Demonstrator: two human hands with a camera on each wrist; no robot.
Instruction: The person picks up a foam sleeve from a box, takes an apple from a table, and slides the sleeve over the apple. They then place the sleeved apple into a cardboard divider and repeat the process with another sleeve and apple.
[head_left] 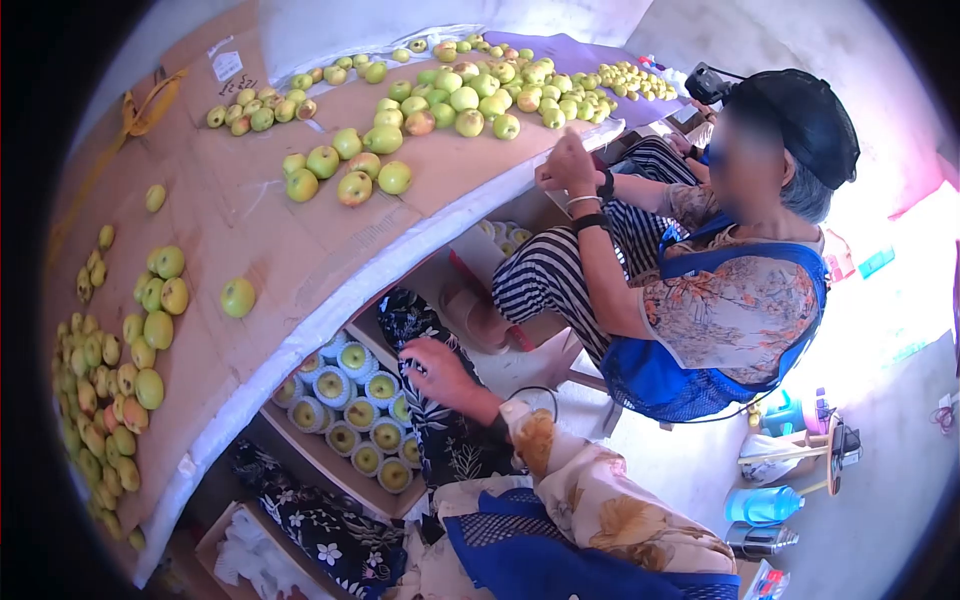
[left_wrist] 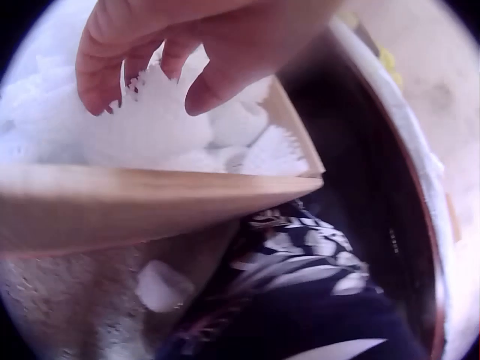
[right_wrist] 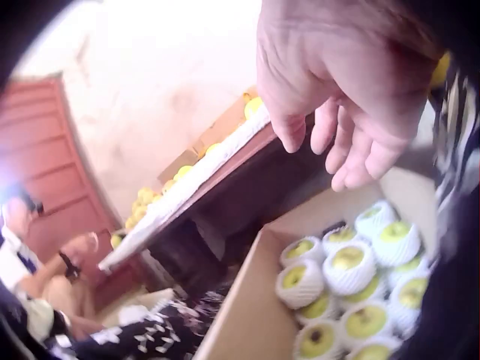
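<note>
Left wrist view: our left hand (left_wrist: 225, 37) bends down from the top of the frame over a heap of white foam nets (left_wrist: 157, 124). They fill a box (left_wrist: 150, 199) whose near edge crosses mid-frame. Thumb and fingertips stand apart with net fringe among them; whether this grip has hold of a net, we cannot tell. Our dark floral trousers (left_wrist: 300, 262) fill the lower right.

Next outward, right wrist view: our right hand (right_wrist: 345, 82) hangs loosely bent at upper right, grip released, nothing in it. Below it, at lower right, sits a carton (right_wrist: 255, 307) of netted apples (right_wrist: 349, 266), some riding higher than their neighbours.

Further off, head view: bare apples (head_left: 105, 400) crowd the left edge of the counter (head_left: 320, 250), with one lone apple (head_left: 238, 297) nearer its middle. More lie along the top of the frame. Beyond, at right, another person (head_left: 740, 300) sits by the counter; a blue jug (head_left: 765, 505) stands at lower right.

Our reading: net-fetching is the step in hand. Best to pinch one net by its fringe and shake off any clinging second, then spread its mouth with the fingers before bringing fruit to it. The free right hand could well take an apple from the counter. When packing, we should ease each fruit into a gap, netting between neighbours, since dropping or forcing may bruise.
</note>
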